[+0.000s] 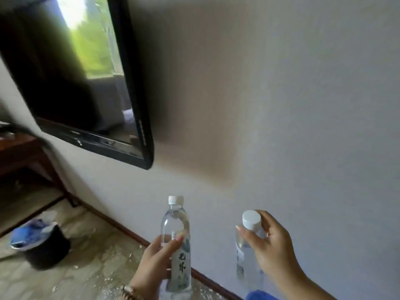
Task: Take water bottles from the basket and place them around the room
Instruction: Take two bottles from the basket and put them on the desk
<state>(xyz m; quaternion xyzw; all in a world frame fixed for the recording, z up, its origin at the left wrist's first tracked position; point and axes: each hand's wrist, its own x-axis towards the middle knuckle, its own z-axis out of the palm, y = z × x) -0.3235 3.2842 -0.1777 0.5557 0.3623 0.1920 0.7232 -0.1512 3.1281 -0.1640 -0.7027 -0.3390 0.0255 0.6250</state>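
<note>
A person stands close to a pale wall with a water bottle in each hand, both upright and near the bottom of the view. The left hand wraps its grip around the labelled middle of the left bottle; the right hand grasps the right bottle high up, fingers closed just below its white cap, the body hanging free beneath.

That high hold looks the likelier trouble: a full bottle pinched near the neck could swing or slip out and drop to the patterned floor. With both hands full, neither is free to steady a bottle while the other is set down, so one could tip on landing. The wall-mounted television, up and to the left, hangs near enough that a raised bottle could knock its lower corner.

Counted: two bottles, two white caps, two hands, one television, one dark bin at near left holding blue and white stuff, one dark wooden worktop at far left. No basket is in view.
</note>
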